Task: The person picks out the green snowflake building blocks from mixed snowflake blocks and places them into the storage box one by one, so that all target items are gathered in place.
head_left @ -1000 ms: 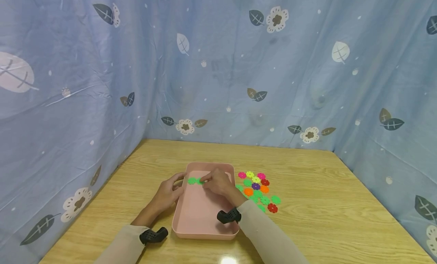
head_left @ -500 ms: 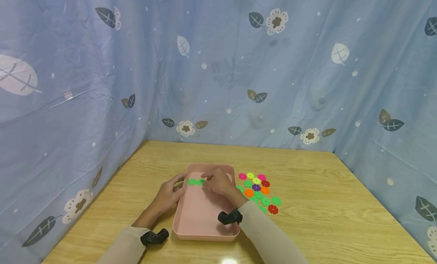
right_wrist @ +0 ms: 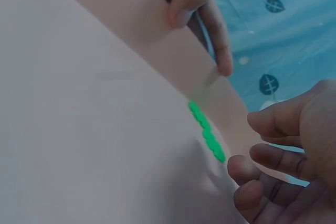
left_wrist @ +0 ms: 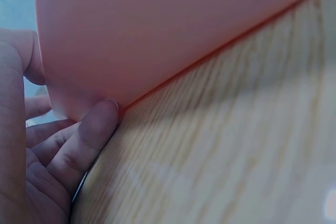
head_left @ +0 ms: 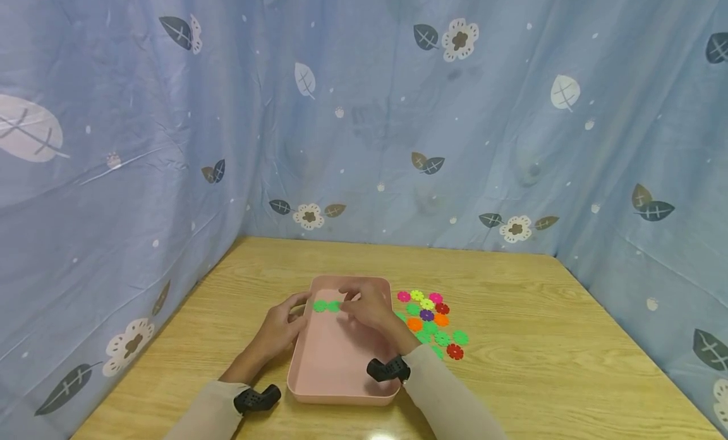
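In the head view a pink plastic tray lies on the table, two green flower-shaped discs side by side near its far end. My left hand holds the tray's left side; the left wrist view has a bent fingertip against the outer wall. Over the tray's far part is my right hand, its fingers loosely bent with nothing between them. In the right wrist view the green discs appear edge-on along the inside wall, just off the fingertips.
To the tray's right, several flower-shaped discs in green, red, orange, yellow, pink and purple lie loose on the wooden table. A blue patterned curtain hangs round the back and sides.
My right hand's fingers have come off the right-hand green disc and drawn slightly right, loosening. Both green discs stay in place, and my left hand keeps its hold on the tray.
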`<move>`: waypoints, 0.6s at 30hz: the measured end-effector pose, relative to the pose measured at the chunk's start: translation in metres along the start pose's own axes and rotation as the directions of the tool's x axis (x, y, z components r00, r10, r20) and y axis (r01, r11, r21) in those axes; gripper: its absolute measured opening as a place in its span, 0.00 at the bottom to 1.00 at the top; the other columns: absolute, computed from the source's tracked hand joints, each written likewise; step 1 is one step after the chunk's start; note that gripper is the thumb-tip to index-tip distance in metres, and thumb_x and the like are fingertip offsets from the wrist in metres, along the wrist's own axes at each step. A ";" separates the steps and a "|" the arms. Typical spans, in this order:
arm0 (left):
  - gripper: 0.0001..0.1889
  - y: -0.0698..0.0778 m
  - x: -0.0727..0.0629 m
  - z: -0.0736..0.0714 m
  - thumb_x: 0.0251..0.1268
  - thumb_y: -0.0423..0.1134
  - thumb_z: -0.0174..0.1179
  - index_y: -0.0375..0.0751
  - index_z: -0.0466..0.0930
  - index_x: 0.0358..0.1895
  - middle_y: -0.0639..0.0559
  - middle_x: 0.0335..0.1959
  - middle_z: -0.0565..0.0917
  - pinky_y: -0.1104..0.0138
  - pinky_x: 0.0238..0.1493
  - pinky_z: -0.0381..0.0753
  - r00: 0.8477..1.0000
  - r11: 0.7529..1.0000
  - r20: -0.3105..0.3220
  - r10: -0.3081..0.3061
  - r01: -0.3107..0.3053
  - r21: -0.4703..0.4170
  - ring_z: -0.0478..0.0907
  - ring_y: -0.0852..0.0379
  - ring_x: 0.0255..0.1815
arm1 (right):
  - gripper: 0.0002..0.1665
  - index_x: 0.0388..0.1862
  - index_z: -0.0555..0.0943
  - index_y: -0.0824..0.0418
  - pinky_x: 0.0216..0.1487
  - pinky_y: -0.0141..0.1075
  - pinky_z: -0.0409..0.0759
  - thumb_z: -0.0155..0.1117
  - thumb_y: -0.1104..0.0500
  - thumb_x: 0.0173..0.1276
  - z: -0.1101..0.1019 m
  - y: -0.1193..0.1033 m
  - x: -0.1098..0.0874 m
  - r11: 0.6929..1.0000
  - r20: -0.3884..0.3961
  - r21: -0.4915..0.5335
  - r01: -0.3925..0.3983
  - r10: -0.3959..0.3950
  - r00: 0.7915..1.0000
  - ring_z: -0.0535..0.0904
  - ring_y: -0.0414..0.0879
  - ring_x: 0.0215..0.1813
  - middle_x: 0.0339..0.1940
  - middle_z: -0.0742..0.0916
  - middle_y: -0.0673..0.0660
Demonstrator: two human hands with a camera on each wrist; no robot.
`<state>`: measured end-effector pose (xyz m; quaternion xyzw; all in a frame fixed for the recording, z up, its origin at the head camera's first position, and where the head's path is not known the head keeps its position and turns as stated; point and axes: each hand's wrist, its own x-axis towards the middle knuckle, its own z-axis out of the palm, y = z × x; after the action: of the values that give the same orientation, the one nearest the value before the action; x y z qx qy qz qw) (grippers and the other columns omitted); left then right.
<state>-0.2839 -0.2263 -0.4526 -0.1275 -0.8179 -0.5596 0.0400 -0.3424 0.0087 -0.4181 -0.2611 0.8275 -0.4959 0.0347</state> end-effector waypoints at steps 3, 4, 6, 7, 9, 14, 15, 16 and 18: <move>0.28 0.000 -0.001 0.000 0.71 0.30 0.51 0.36 0.66 0.74 0.29 0.70 0.72 0.66 0.32 0.84 1.000 1.000 -0.006 -0.004 0.004 0.001 0.84 0.38 0.56 | 0.21 0.58 0.84 0.69 0.36 0.37 0.84 0.68 0.67 0.65 -0.002 0.001 -0.002 0.998 -0.065 -0.034 0.061 -0.063 0.996 0.86 0.53 0.34 0.46 0.88 0.67; 0.28 0.001 -0.001 0.000 0.71 0.30 0.51 0.36 0.65 0.75 0.29 0.69 0.72 0.66 0.31 0.83 1.000 1.000 -0.007 -0.003 0.003 0.001 0.84 0.38 0.56 | 0.21 0.57 0.84 0.69 0.38 0.38 0.84 0.68 0.67 0.65 -0.003 0.001 -0.003 0.996 -0.080 -0.040 0.082 -0.085 0.993 0.85 0.53 0.37 0.47 0.88 0.67; 0.28 0.001 -0.001 0.000 0.71 0.30 0.52 0.36 0.65 0.75 0.29 0.69 0.72 0.66 0.31 0.84 1.000 1.000 -0.006 -0.003 0.003 0.000 0.84 0.39 0.56 | 0.20 0.57 0.85 0.68 0.39 0.39 0.85 0.68 0.67 0.65 -0.006 0.000 -0.005 0.994 -0.099 -0.049 0.102 -0.107 0.989 0.85 0.53 0.36 0.45 0.88 0.66; 0.29 0.001 -0.001 0.000 0.71 0.30 0.52 0.36 0.65 0.75 0.29 0.69 0.72 0.66 0.31 0.84 1.000 1.000 -0.004 -0.002 0.002 -0.001 0.84 0.39 0.56 | 0.20 0.57 0.85 0.67 0.39 0.38 0.84 0.69 0.67 0.65 -0.007 -0.001 -0.006 0.993 -0.106 -0.057 0.103 -0.109 0.988 0.85 0.52 0.37 0.44 0.89 0.65; 0.28 0.001 -0.001 0.000 0.71 0.30 0.52 0.36 0.65 0.75 0.30 0.70 0.72 0.66 0.30 0.83 1.000 1.000 -0.004 -0.003 0.003 -0.004 0.84 0.40 0.55 | 0.20 0.58 0.84 0.66 0.39 0.38 0.84 0.68 0.65 0.67 -0.011 -0.004 -0.008 0.997 -0.096 -0.033 0.066 -0.069 0.993 0.83 0.50 0.35 0.44 0.88 0.63; 0.28 0.003 -0.001 0.002 0.71 0.29 0.52 0.36 0.66 0.74 0.33 0.71 0.72 0.65 0.29 0.83 1.000 1.000 -0.011 -0.010 0.010 0.000 0.85 0.43 0.54 | 0.21 0.60 0.83 0.65 0.36 0.36 0.83 0.67 0.63 0.69 -0.019 -0.009 -0.012 1.000 -0.093 0.006 -0.015 0.015 0.996 0.81 0.46 0.34 0.45 0.86 0.59; 0.28 0.003 -0.002 0.002 0.71 0.29 0.52 0.36 0.66 0.74 0.34 0.71 0.72 0.65 0.29 0.83 1.000 1.000 -0.013 -0.011 0.011 0.002 0.85 0.43 0.54 | 0.21 0.60 0.83 0.65 0.36 0.36 0.83 0.67 0.63 0.69 -0.020 -0.010 -0.012 1.000 -0.100 0.004 -0.012 0.013 0.995 0.81 0.46 0.35 0.45 0.86 0.59; 0.29 0.003 -0.002 0.002 0.70 0.29 0.52 0.36 0.66 0.74 0.34 0.70 0.72 0.65 0.29 0.83 1.000 1.000 -0.016 -0.010 0.010 0.005 0.85 0.43 0.55 | 0.21 0.60 0.82 0.66 0.36 0.37 0.83 0.67 0.63 0.69 -0.022 -0.010 -0.013 1.000 -0.109 0.002 -0.008 0.008 0.994 0.81 0.46 0.35 0.45 0.86 0.59; 0.29 0.003 -0.002 0.001 0.70 0.29 0.52 0.36 0.66 0.74 0.34 0.70 0.72 0.66 0.29 0.82 1.000 1.000 -0.019 -0.013 0.013 0.006 0.85 0.43 0.55 | 0.21 0.60 0.82 0.67 0.36 0.38 0.82 0.67 0.63 0.69 -0.026 -0.010 -0.014 1.000 -0.124 0.006 -0.008 0.008 0.992 0.81 0.46 0.35 0.45 0.86 0.60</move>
<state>-0.2813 -0.2243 -0.4508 -0.1166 -0.8201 -0.5585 0.0444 -0.3342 0.0326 -0.3991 -0.2263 0.8278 -0.5132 -0.0141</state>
